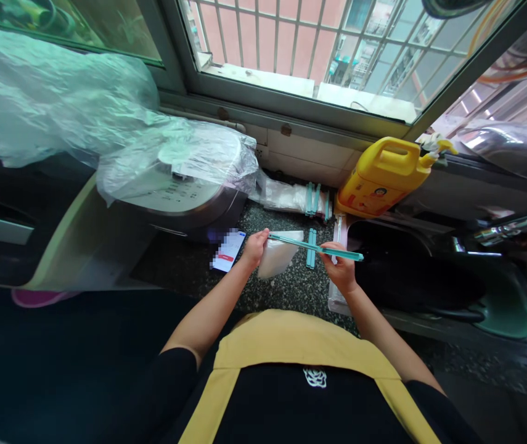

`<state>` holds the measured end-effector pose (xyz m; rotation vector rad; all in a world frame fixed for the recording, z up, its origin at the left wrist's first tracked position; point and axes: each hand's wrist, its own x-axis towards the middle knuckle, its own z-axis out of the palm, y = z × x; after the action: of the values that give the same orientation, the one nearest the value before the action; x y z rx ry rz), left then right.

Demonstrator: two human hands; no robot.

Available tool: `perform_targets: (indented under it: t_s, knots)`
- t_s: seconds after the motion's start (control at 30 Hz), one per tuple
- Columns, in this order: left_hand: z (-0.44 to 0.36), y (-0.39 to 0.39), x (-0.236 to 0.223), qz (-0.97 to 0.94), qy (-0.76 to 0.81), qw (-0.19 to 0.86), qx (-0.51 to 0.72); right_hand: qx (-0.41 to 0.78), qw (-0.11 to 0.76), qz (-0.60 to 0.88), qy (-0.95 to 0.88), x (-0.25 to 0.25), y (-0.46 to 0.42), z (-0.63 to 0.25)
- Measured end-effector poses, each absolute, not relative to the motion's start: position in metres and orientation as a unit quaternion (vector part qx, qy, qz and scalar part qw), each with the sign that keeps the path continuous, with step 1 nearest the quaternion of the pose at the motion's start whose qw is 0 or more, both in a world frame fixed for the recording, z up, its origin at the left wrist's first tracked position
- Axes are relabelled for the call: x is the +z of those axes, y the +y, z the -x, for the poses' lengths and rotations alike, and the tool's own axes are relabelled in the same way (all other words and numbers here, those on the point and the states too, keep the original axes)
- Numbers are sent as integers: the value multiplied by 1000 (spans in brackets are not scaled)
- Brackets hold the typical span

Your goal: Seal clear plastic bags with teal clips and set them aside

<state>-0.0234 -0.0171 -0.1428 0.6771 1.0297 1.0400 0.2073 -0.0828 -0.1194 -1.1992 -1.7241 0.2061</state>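
A whitish plastic bag (279,259) hangs between my hands, above the speckled counter. Along its top edge runs a long teal bag sealing clip (291,240), slanting down to the right and sticking out past the bag. My left hand (256,246) is closed on the bag's upper left corner and that end of the clip. Fingers of my right hand (341,268) grip the clip's right part. More teal clips (311,250) lie on the counter just behind the held one. A phone (228,251) with a lit screen rests beside my left hand.
Behind the counter (254,296), clear packets (286,196) bear teal clips. A yellow jug (381,176) stands near the black sink (365,231), which has a metal tap (517,225). At left, plastic sheeting (203,148) covers a cooker (175,200). A barred window lies behind.
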Motion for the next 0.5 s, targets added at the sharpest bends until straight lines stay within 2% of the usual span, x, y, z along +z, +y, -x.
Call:
perform_targets:
  t_s: [0.23,0.5]
  knots:
    - [20,-23,-131,-341,467,667,470,102,502,517,-686,-120,-89,-212]
    - [24,-31,-116,-472,452,608,451,123,559,546,-611,-112,-84,-213]
